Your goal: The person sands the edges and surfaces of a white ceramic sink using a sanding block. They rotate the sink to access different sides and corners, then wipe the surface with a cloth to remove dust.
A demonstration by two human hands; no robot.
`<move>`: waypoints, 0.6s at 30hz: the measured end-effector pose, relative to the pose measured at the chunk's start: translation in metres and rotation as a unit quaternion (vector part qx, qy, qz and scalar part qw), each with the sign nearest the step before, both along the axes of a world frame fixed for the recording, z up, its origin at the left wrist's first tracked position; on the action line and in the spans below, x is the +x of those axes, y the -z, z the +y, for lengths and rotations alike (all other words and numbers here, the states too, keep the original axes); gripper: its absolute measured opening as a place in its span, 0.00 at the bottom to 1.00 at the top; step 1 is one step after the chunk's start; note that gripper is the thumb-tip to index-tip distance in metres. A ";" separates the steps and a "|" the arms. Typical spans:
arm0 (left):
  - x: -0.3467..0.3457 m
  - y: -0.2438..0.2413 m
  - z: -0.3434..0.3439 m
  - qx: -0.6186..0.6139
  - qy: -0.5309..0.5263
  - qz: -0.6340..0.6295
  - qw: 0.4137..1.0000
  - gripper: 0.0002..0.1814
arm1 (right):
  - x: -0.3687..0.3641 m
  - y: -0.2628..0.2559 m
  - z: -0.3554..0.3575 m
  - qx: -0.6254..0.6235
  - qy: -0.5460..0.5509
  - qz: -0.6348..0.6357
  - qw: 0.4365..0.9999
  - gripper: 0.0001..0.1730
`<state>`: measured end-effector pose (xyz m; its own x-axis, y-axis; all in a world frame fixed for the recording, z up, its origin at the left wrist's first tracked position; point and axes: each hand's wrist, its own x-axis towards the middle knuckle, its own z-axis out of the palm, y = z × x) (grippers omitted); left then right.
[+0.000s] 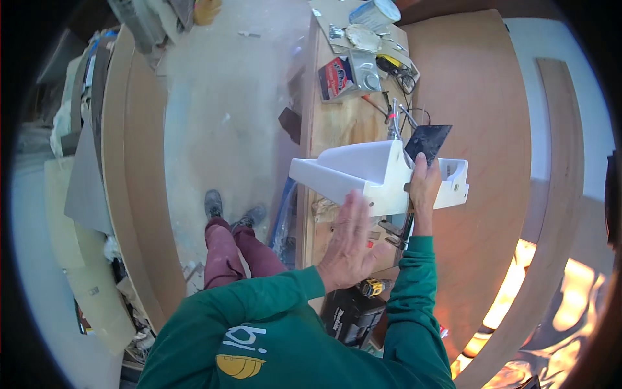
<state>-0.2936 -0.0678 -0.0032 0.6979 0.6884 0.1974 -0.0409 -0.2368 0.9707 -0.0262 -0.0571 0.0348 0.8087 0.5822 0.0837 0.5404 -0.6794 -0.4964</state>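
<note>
My right hand (pixel 425 182) grips a thin dark sheet (pixel 429 141), its thumb on the near edge; the sheet's material is unclear. Behind and beside that hand, a white moulded part (pixel 347 177) with round holes lies across the wooden workbench (pixel 328 131), one end jutting past the bench's left edge. My left hand (pixel 352 243) is blurred, back up, fingers extended and thumb apart, holding nothing. Its fingertips are close to the white part's near edge; whether they touch it is unclear. Metal clamps (pixel 394 231) are partly visible below the part.
A metal can (pixel 350 78), a white tub (pixel 374 17) and cables (pixel 406 80) stand or lie farther up the bench. A yellow-black drill (pixel 374 287) is near a black Makita case (pixel 347 318). A large brown panel (pixel 476 121) lies right; boards (pixel 141 170) stand left of the floor.
</note>
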 end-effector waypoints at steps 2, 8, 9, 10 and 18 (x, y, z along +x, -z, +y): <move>0.016 -0.003 0.016 -0.011 0.032 -0.059 0.998 0.57 | 0.008 0.005 -0.005 0.004 0.011 0.008 1.000 0.27; 0.034 0.004 0.028 -0.011 -0.009 -0.143 0.990 0.54 | 0.000 -0.002 -0.004 0.013 -0.047 -0.010 0.999 0.23; 0.033 0.011 0.027 -0.021 -0.014 -0.164 0.986 0.53 | 0.002 0.003 -0.005 0.018 -0.060 -0.001 0.998 0.22; 0.035 0.018 0.027 -0.030 -0.018 -0.186 0.982 0.53 | 0.004 0.005 -0.005 0.026 -0.070 0.004 0.997 0.21; 0.044 0.226 0.036 -0.164 -0.101 -0.028 0.981 0.38 | -0.011 0.000 0.009 0.025 -0.029 0.044 0.998 0.21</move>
<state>-0.2498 -0.0320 -0.2295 0.5357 0.8441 -0.0236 -0.0797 0.0783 0.9937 -0.0372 -0.0483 0.0351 0.7792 0.6252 0.0450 0.5315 -0.6209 -0.5761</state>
